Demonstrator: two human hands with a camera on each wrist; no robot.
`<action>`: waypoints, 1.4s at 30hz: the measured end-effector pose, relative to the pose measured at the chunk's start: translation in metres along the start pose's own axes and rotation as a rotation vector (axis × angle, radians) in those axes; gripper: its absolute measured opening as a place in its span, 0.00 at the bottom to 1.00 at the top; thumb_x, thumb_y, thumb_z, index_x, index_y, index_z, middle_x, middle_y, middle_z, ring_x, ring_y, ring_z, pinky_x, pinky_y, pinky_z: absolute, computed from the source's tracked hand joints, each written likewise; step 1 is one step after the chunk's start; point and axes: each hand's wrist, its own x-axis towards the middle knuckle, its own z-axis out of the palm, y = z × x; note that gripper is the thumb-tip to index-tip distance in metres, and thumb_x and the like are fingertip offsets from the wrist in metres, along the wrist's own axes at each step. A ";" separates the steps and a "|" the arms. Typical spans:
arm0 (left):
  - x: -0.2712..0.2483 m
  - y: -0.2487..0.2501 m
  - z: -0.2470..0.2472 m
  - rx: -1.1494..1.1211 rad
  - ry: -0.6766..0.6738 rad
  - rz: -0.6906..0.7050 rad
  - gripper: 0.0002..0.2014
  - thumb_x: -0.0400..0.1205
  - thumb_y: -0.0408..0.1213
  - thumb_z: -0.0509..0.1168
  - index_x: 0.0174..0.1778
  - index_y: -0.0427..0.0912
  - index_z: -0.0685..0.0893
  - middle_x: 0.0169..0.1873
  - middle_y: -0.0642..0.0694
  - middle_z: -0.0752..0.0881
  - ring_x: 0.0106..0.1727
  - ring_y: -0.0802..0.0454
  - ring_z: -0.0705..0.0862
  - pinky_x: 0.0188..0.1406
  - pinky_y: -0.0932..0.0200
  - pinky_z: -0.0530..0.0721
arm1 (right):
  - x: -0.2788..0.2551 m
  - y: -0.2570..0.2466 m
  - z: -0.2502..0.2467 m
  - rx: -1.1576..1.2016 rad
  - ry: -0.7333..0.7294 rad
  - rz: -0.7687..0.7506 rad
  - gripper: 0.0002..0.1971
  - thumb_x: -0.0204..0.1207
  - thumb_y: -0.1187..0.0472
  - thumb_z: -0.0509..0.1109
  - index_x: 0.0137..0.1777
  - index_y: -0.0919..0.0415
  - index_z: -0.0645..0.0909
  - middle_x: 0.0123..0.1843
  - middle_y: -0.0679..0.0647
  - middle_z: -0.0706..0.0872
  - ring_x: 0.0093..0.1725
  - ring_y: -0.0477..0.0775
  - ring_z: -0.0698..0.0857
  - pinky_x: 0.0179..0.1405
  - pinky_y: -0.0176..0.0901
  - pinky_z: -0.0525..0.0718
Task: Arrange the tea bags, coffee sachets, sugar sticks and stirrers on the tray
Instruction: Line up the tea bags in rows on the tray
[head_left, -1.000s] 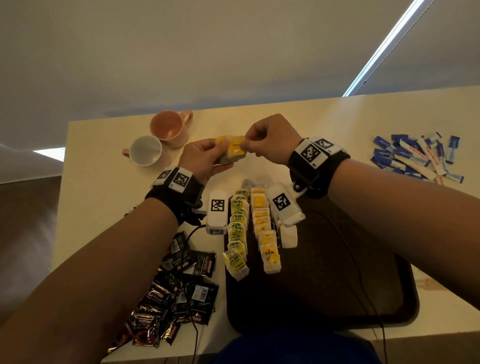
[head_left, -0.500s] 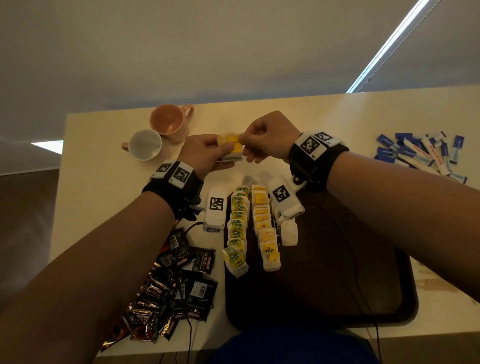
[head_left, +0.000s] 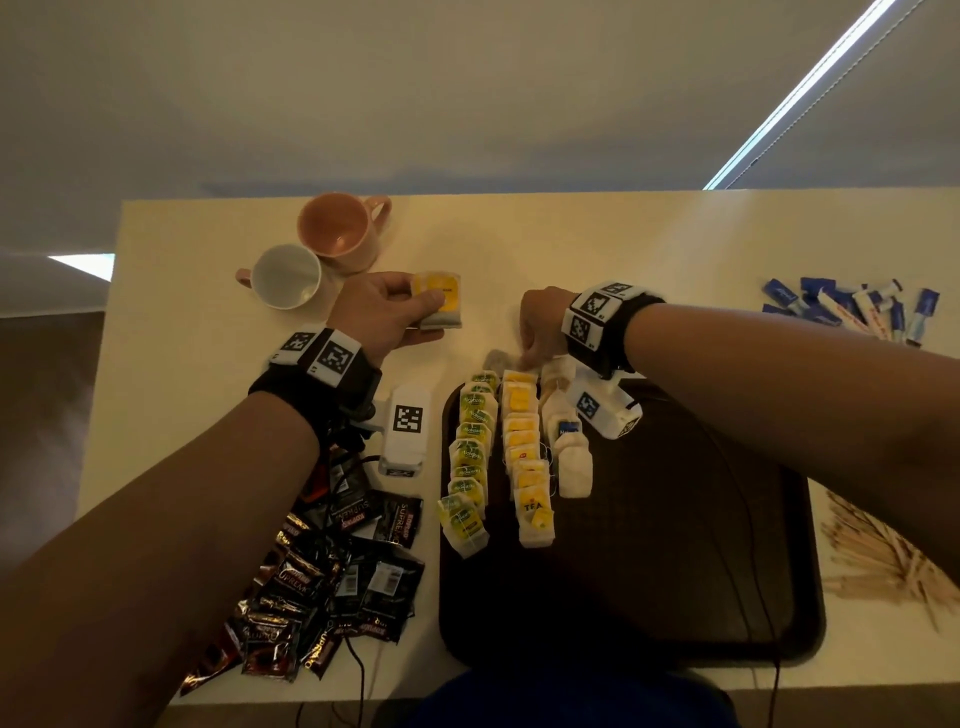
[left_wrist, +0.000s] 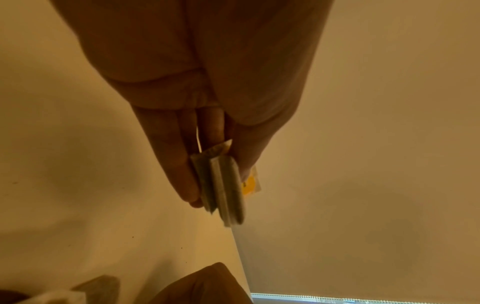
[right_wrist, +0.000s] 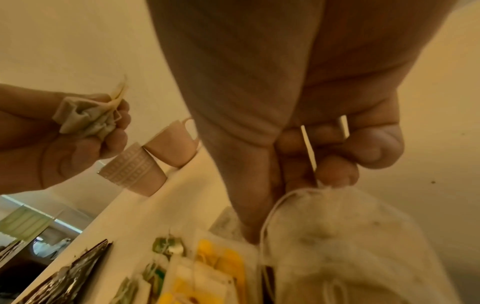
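1. While the left hand (head_left: 387, 312) grips a small stack of yellow-tagged tea bags (head_left: 439, 299) above the table (head_left: 171, 332), the right hand (head_left: 540, 327) reaches down to the far end of the tea-bag rows; its fingertips (right_wrist: 337, 172) pinch the top of a white tea bag (right_wrist: 345, 222), apparently by its string.
2. Done so far: three rows of tea bags lie on the tray (head_left: 675, 545) just below the right hand, namely green-tagged (head_left: 470, 462), yellow-tagged (head_left: 524, 452) and plain white (head_left: 566, 447).
3. Judged unfinished: the stack in the left hand is not yet laid down.
4. Untouched groups: coffee sachets (head_left: 332, 582) lie heaped on the table below the left wrist; sugar sticks (head_left: 852, 309) lie well to the right of the right wrist; wooden stirrers (head_left: 883, 561) lie under the right forearm, off the tray.
5. Bystanders: two mugs (head_left: 311, 254) stand just beyond the left hand.
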 end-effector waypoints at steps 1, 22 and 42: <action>0.001 0.001 0.000 0.001 -0.002 0.000 0.03 0.82 0.28 0.70 0.46 0.40 0.84 0.43 0.42 0.90 0.37 0.52 0.91 0.38 0.57 0.92 | 0.002 -0.001 0.000 0.006 -0.022 0.002 0.12 0.70 0.52 0.82 0.40 0.61 0.89 0.32 0.51 0.87 0.34 0.53 0.84 0.34 0.40 0.82; 0.005 0.005 0.001 0.011 0.010 0.001 0.03 0.83 0.28 0.70 0.45 0.40 0.84 0.43 0.42 0.89 0.35 0.55 0.91 0.38 0.57 0.92 | 0.001 0.003 -0.028 -0.119 0.006 -0.238 0.15 0.81 0.65 0.69 0.65 0.51 0.87 0.33 0.37 0.73 0.31 0.41 0.72 0.40 0.37 0.72; 0.008 -0.002 -0.002 0.002 0.027 -0.038 0.02 0.82 0.28 0.70 0.48 0.37 0.84 0.45 0.40 0.89 0.39 0.52 0.91 0.39 0.57 0.92 | 0.023 -0.004 -0.028 -0.478 0.010 -0.356 0.05 0.73 0.64 0.73 0.44 0.66 0.87 0.48 0.62 0.88 0.49 0.65 0.87 0.47 0.50 0.85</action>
